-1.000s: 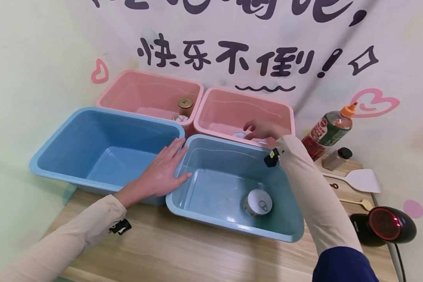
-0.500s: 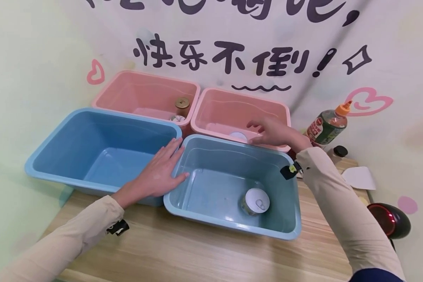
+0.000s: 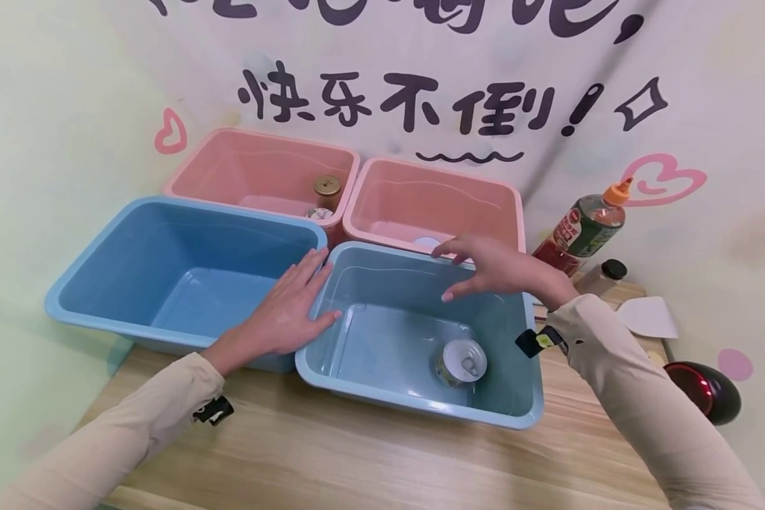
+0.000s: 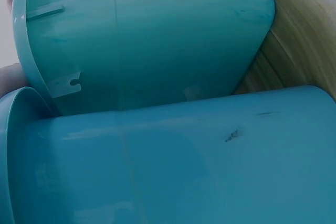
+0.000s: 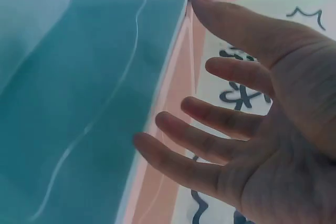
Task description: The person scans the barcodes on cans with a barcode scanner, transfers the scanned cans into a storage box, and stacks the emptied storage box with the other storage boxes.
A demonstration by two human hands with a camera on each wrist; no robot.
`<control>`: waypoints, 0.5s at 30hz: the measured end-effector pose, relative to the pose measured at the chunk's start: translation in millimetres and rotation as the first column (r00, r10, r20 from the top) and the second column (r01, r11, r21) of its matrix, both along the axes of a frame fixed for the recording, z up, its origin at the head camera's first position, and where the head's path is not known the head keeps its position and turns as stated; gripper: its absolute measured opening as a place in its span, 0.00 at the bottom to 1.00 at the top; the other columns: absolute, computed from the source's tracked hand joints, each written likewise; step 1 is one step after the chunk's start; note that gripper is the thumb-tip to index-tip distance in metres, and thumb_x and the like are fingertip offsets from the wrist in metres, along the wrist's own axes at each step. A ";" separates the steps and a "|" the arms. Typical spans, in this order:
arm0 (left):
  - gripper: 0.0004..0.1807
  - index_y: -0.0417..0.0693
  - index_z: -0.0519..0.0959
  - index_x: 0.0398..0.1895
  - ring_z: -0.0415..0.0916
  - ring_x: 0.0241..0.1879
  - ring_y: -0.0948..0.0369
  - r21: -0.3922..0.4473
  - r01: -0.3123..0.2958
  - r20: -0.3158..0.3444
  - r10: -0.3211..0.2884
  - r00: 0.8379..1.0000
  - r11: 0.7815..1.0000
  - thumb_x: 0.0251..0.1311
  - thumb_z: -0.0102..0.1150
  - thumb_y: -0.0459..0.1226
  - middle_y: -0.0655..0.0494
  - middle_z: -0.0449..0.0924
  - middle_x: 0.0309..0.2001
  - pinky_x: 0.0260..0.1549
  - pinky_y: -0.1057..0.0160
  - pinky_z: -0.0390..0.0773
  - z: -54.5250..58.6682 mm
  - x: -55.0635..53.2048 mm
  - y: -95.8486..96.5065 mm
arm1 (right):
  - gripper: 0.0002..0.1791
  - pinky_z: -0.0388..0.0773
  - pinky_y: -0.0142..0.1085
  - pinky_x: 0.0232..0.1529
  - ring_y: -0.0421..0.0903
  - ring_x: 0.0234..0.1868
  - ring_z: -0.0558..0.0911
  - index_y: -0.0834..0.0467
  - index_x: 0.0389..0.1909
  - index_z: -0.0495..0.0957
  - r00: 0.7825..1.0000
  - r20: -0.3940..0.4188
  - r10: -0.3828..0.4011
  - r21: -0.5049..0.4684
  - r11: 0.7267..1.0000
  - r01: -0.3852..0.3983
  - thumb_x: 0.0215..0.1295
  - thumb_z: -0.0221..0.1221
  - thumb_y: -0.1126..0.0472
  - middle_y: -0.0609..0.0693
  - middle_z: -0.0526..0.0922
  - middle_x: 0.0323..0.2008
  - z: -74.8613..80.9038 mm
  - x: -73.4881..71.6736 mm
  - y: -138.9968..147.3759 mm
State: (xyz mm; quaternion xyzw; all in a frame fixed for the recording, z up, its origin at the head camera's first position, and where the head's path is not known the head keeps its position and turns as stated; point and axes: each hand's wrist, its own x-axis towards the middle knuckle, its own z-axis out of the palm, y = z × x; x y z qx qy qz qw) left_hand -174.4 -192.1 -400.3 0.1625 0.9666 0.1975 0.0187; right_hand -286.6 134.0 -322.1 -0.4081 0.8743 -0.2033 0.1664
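Observation:
My left hand (image 3: 287,312) lies with straight fingers over the adjoining rims of the left blue tub (image 3: 213,301) and the right blue tub (image 3: 376,354). Above the back rim of the right blue tub hovers my right hand (image 3: 494,265), fingers spread and slightly bent. Its palm holds nothing in the right wrist view. A can (image 3: 464,361) with a pull-tab lid stands inside that tub, toward its right side. Behind, the right pink tub (image 3: 446,195) contains a round white-topped item (image 3: 427,242), partly hidden by the rim.
In the left pink tub (image 3: 255,170) stand a gold-topped can (image 3: 327,185) and a patterned-lid can (image 3: 319,213). To the right are a sauce bottle (image 3: 583,230), a black-capped jar (image 3: 604,276), a white spatula (image 3: 647,316) and a black device (image 3: 704,389) with a red ring.
My right hand has come up out of the right pink tub and moved toward me, over the right blue tub's back rim. The left hand stays on the blue rims.

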 end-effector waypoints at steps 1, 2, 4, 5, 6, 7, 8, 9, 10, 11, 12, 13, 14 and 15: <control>0.46 0.37 0.52 0.78 0.36 0.81 0.45 0.002 0.000 0.002 0.000 1.000 1.000 0.66 0.58 0.52 0.44 0.40 0.81 0.76 0.39 0.47 -0.1 0.0 -0.1 | 0.39 0.81 0.55 0.55 0.61 0.55 0.82 0.62 0.63 0.74 1.000 0.011 0.004 0.013 1.000 -0.004 0.50 0.76 0.55 0.61 0.78 0.62 -0.7 3.6 -1.8; 0.46 0.37 0.52 0.78 0.36 0.81 0.45 0.002 -0.001 0.002 0.001 1.000 1.000 0.66 0.57 0.52 0.44 0.40 0.81 0.76 0.39 0.47 -0.3 0.0 -0.1 | 0.40 0.81 0.55 0.55 0.61 0.55 0.83 0.62 0.64 0.74 1.000 0.022 0.015 0.026 1.000 -0.016 0.50 0.76 0.53 0.61 0.78 0.62 -1.9 6.7 -3.7; 0.46 0.37 0.53 0.78 0.35 0.81 0.45 0.003 0.000 -0.001 0.000 1.000 1.000 0.66 0.58 0.52 0.44 0.40 0.81 0.76 0.39 0.47 -0.4 -0.1 -0.2 | 0.41 0.80 0.55 0.56 0.60 0.55 0.82 0.62 0.65 0.73 0.998 0.050 0.034 0.063 0.997 -0.038 0.51 0.76 0.52 0.62 0.77 0.63 -4.6 12.0 -8.2; 0.46 0.37 0.53 0.78 0.35 0.81 0.45 0.004 0.001 -0.002 -0.001 1.000 1.000 0.66 0.58 0.52 0.44 0.40 0.81 0.76 0.39 0.47 -0.6 0.0 -0.1 | 0.42 0.80 0.55 0.57 0.60 0.55 0.82 0.63 0.65 0.72 0.997 0.065 0.044 0.087 0.995 -0.050 0.51 0.76 0.51 0.62 0.76 0.64 -6.0 14.2 -10.4; 0.46 0.37 0.53 0.78 0.36 0.81 0.45 0.004 0.003 -0.004 -0.003 1.000 1.000 0.66 0.57 0.52 0.44 0.40 0.81 0.76 0.39 0.47 -0.8 -0.1 0.1 | 0.42 0.80 0.54 0.57 0.59 0.55 0.82 0.63 0.66 0.72 0.996 0.076 0.054 0.114 0.992 -0.062 0.52 0.75 0.50 0.62 0.76 0.64 -7.7 16.1 -12.2; 0.46 0.37 0.53 0.78 0.36 0.81 0.45 0.002 0.004 -0.006 -0.004 1.000 1.000 0.66 0.57 0.52 0.44 0.40 0.81 0.76 0.40 0.47 -1.0 -0.3 0.3 | 0.43 0.80 0.53 0.57 0.59 0.55 0.82 0.63 0.66 0.71 0.994 0.085 0.064 0.141 0.987 -0.076 0.52 0.75 0.49 0.62 0.76 0.64 -9.2 17.9 -14.1; 0.46 0.37 0.53 0.78 0.36 0.81 0.45 0.001 0.006 -0.008 -0.006 1.000 1.000 0.66 0.57 0.52 0.44 0.40 0.81 0.76 0.40 0.47 -1.1 -0.4 0.5 | 0.43 0.80 0.52 0.57 0.59 0.55 0.82 0.63 0.67 0.71 0.993 0.098 0.071 0.166 0.982 -0.087 0.53 0.74 0.48 0.62 0.76 0.64 -11.0 19.3 -15.6; 0.45 0.37 0.53 0.78 0.36 0.81 0.45 0.001 0.008 -0.009 -0.008 1.000 1.000 0.66 0.57 0.52 0.44 0.40 0.81 0.76 0.40 0.47 -1.2 -0.4 0.6 | 0.44 0.80 0.52 0.57 0.58 0.56 0.81 0.63 0.67 0.70 0.992 0.106 0.074 0.195 0.976 -0.094 0.53 0.74 0.47 0.62 0.76 0.64 -12.4 20.6 -17.2; 0.45 0.37 0.53 0.78 0.36 0.81 0.45 0.001 0.009 -0.008 -0.009 1.000 1.000 0.66 0.57 0.52 0.44 0.40 0.81 0.76 0.40 0.48 -1.5 -0.5 0.7 | 0.45 0.79 0.51 0.58 0.57 0.56 0.80 0.62 0.67 0.70 0.991 0.112 0.080 0.221 0.970 -0.103 0.53 0.74 0.46 0.61 0.76 0.63 -13.7 22.1 -18.4; 0.45 0.37 0.53 0.78 0.36 0.81 0.45 0.002 0.009 -0.007 -0.009 1.000 1.000 0.66 0.57 0.52 0.44 0.40 0.81 0.76 0.40 0.48 -1.6 -0.5 0.8 | 0.45 0.79 0.51 0.58 0.57 0.57 0.80 0.62 0.68 0.70 0.989 0.119 0.083 0.248 0.962 -0.111 0.52 0.74 0.45 0.61 0.76 0.63 -15.2 23.2 -19.6; 0.45 0.37 0.53 0.78 0.36 0.81 0.45 0.003 0.010 -0.007 -0.010 1.000 1.000 0.66 0.57 0.52 0.44 0.40 0.81 0.76 0.39 0.48 -1.6 -0.6 0.8 | 0.45 0.78 0.51 0.58 0.56 0.58 0.79 0.61 0.68 0.70 0.989 0.124 0.086 0.274 0.955 -0.117 0.52 0.74 0.44 0.60 0.76 0.63 -16.5 24.2 -20.8; 0.45 0.37 0.53 0.78 0.36 0.81 0.45 0.004 0.009 -0.008 -0.009 1.000 1.000 0.66 0.57 0.52 0.44 0.40 0.81 0.76 0.39 0.48 -1.7 -0.7 0.8 | 0.46 0.78 0.51 0.59 0.56 0.59 0.78 0.60 0.68 0.70 0.988 0.128 0.086 0.296 0.947 -0.121 0.52 0.73 0.43 0.60 0.76 0.63 -18.1 25.1 -22.2; 0.45 0.37 0.53 0.78 0.35 0.81 0.45 0.006 0.009 -0.009 -0.008 1.000 1.000 0.66 0.57 0.52 0.44 0.40 0.81 0.76 0.39 0.48 -1.7 -0.7 0.7 | 0.45 0.77 0.51 0.60 0.56 0.60 0.76 0.59 0.68 0.70 0.987 0.138 0.077 0.316 0.941 -0.117 0.52 0.73 0.42 0.59 0.76 0.63 -19.5 25.9 -23.5; 0.45 0.37 0.53 0.78 0.36 0.81 0.45 0.007 0.008 -0.010 -0.008 1.000 1.000 0.66 0.57 0.52 0.44 0.40 0.81 0.75 0.39 0.48 -1.7 -0.8 0.6 | 0.45 0.76 0.52 0.61 0.56 0.61 0.75 0.58 0.68 0.70 0.987 0.147 0.069 0.335 0.935 -0.115 0.52 0.73 0.42 0.59 0.76 0.64 -20.8 27.0 -25.0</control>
